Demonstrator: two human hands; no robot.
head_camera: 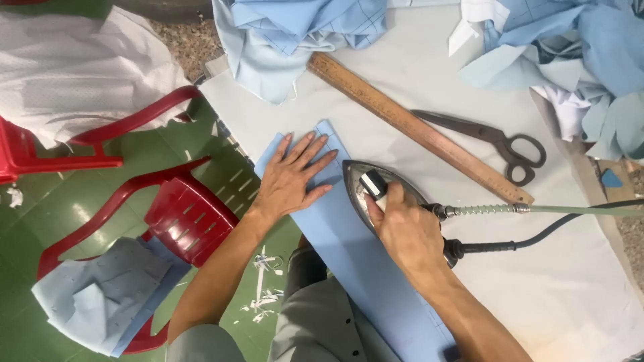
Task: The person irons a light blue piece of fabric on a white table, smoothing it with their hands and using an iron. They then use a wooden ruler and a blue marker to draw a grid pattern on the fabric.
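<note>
Right hand: the right hand (402, 231) is wrapped around the handle of a grey metal electric iron (376, 191), soleplate down on the cloth, so the closed grip both steers it and bears down on it.
Left hand: the left hand (292, 175) lies flat with fingers spread wide, holding nothing, pressed on the far end of the cloth just beside the iron's tip; this looks meant to keep the strip smooth and still.
Cloth: a long, narrow strip of light blue fabric (349, 251) runs diagonally across the white padded table (570, 288), from under the left hand back toward the person's body.
Cords: a spring-wrapped cord (479, 210) and a black cable (537, 234) trail from the iron's rear to the right, away from the strip.
Near tools: a long brown wooden ruler (416, 127) and dark metal tailor's scissors (500, 141) lie beyond the iron, apart from it.
Piles: heaped pale blue garments (302, 33) crowd the far edge of the table.
Beside the table: a red plastic chair (181, 214) carrying blue fabric pieces (100, 295) stands on the green floor (67, 208).
</note>
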